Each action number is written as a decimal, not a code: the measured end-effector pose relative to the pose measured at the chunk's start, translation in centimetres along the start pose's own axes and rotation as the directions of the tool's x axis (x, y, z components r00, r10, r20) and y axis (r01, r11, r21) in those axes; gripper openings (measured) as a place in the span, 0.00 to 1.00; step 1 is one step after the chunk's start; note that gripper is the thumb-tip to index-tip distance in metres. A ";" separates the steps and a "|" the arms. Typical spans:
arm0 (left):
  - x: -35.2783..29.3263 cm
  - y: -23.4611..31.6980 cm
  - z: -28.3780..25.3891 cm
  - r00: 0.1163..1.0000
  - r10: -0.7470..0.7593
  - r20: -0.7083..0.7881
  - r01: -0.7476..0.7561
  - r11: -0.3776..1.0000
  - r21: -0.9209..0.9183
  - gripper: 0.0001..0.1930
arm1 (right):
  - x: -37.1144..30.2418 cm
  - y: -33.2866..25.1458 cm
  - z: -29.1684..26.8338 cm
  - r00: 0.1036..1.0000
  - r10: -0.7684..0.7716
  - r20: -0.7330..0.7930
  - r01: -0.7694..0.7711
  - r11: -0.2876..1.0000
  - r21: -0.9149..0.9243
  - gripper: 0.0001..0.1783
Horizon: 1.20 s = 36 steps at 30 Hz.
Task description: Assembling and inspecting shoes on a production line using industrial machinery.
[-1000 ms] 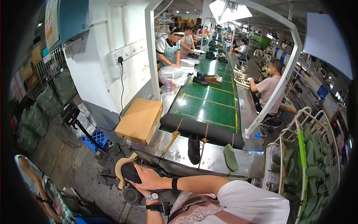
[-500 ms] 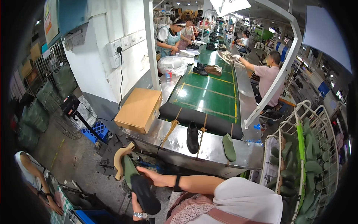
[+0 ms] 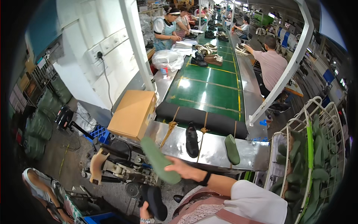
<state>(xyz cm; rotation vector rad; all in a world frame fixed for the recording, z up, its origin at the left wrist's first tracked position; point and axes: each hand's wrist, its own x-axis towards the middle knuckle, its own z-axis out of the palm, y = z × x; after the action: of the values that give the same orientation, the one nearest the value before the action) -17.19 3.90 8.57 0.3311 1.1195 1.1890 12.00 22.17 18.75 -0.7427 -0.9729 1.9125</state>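
My right hand [image 3: 177,168], with a black band on its wrist, grips a green shoe last [image 3: 158,158] by its near end. The last tilts up to the left, in front of the metal ledge. Lower down, my left hand [image 3: 145,211], wearing a metal watch, holds a black shoe [image 3: 156,201] with its dark sole toward me. Shoe and last are apart. To their left stands a metal machine [image 3: 121,168] with a curved tan block [image 3: 97,166] on it. On the ledge lie a black lace-up shoe [image 3: 191,140] and another green last [image 3: 232,149].
A cardboard box [image 3: 131,114] sits at the ledge's left end. Beyond runs a green conveyor [image 3: 209,89] carrying shoes, with people along both sides. A white wire rack [image 3: 289,149] full of green lasts stands at right. Another person's arm [image 3: 46,190] shows at lower left.
The green last has come out of the black shoe. My right hand has moved right with the last, while my left hand keeps the shoe low. The view has shifted slightly.
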 end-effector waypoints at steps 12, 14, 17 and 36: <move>21.5 -6.3 41.0 0.860 0.282 0.425 -0.508 0.544 0.668 0.22 | -20.4 -6.3 -31.3 0.414 -0.695 -0.588 -0.491 0.373 -0.787 0.47; 23.2 -8.4 43.4 0.871 0.272 0.408 -0.439 0.061 0.896 0.25 | -22.5 -3.4 -33.4 0.516 -0.687 -0.512 -0.553 0.190 -0.811 0.46; 25.2 -10.4 43.4 0.805 0.120 0.581 -0.481 -0.440 0.758 0.25 | -24.3 0.6 -34.3 0.563 -0.609 -0.559 -0.522 0.261 -0.812 0.40; 37.3 -2.8 47.9 0.866 -0.116 0.487 -0.478 0.093 0.873 0.21 | -14.4 0.6 -29.2 0.623 -0.522 -0.582 -0.615 0.132 -0.777 0.23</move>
<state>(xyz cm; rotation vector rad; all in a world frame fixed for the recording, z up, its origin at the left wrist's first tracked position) 21.92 50.40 9.51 1.8317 1.3264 0.2427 41.30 19.41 4.78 -2.2456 -1.5282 0.2854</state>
